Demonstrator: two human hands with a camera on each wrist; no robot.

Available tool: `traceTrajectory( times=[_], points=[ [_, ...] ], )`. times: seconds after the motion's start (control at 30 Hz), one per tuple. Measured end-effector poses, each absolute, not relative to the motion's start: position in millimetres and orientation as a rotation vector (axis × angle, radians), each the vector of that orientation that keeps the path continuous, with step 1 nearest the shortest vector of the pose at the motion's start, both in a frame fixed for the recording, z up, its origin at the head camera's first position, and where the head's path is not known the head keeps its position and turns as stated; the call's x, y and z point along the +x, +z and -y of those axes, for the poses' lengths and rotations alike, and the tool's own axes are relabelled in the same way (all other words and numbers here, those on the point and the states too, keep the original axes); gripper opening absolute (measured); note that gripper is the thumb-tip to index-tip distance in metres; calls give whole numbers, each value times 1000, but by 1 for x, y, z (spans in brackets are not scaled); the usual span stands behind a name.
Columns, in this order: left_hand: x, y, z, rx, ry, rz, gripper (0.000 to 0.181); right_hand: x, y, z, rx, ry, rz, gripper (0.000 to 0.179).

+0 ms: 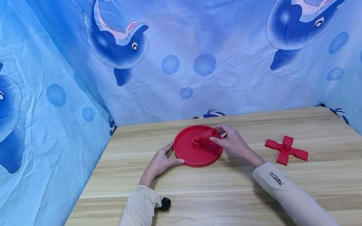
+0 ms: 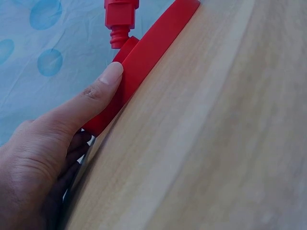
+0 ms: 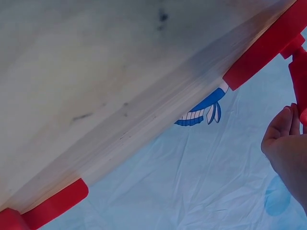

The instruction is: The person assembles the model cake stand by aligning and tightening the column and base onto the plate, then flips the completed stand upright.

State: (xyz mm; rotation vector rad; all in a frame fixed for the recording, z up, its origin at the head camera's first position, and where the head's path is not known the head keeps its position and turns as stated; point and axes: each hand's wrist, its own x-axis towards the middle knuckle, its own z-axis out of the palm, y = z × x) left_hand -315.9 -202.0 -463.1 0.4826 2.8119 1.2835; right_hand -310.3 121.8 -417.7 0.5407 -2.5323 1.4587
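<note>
A round red tray-like base (image 1: 187, 155) with a raised rim and a central socket lies flat on the table. My left hand (image 1: 159, 163) grips its left edge, the thumb (image 2: 111, 74) against the rim's side in the left wrist view. A red post (image 1: 207, 136) with a threaded end (image 2: 119, 39) is pinched in my right hand (image 1: 234, 143) above the base. That threaded end points down at the socket; whether the two touch, I cannot tell. To the right of the base lies a red four-armed cross (image 1: 285, 150) with a raised centre.
The wooden table (image 1: 211, 213) has blue dolphin-print cloth (image 1: 231, 85) at its back and sides. A small black device (image 1: 165, 204) sits beside the left sleeve cuff.
</note>
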Motion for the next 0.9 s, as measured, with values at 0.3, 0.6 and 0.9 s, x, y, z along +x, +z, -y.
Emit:
traceTrajectory(
  times=[0.3,0.6,0.9],
  points=[
    [-315,-462,202,479,1287,-2811,101,-315,-417,-114,566,1452,2508,52],
    [-315,-462,203,492,1276,-2821,99,-319,-409,-104,588,1308,2523,55],
    [-315,-463,202,491,1285,-2812,100,-325,-402,-95,590,1278,2531,53]
  ],
)
